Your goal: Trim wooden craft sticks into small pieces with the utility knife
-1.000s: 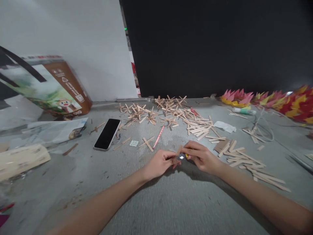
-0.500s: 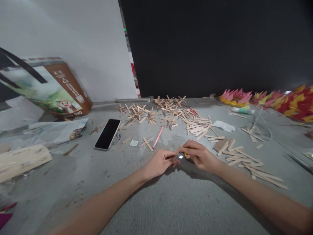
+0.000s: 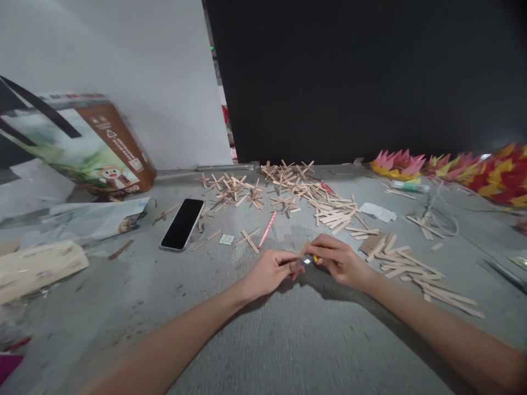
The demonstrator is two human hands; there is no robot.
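Observation:
My left hand [image 3: 269,274] is closed, pinching a wooden craft stick [image 3: 303,249] that angles up between the two hands. My right hand [image 3: 340,260] is closed on a small grey and yellow cutter [image 3: 308,260] with a shiny metal part, held against the stick. Fingers hide most of both things. Beyond the hands lie a crossed pair of sticks [image 3: 249,240] and a pink patterned pencil [image 3: 267,229]. Loose craft sticks [image 3: 411,269] are spread to the right of my right hand.
Star-shaped stick bundles [image 3: 234,189] pile up at the back. A phone [image 3: 182,225] lies left, near a paper bag [image 3: 111,148] and plastic packaging [image 3: 99,219]. Folded paper pieces [image 3: 397,163], a glue stick [image 3: 409,186] and a cable [image 3: 447,219] are at right. A black panel [image 3: 349,77] stands behind.
My hands stay together almost in place. The cutter and stick have shifted and turned slightly between the fingers. The whole view has moved a little.

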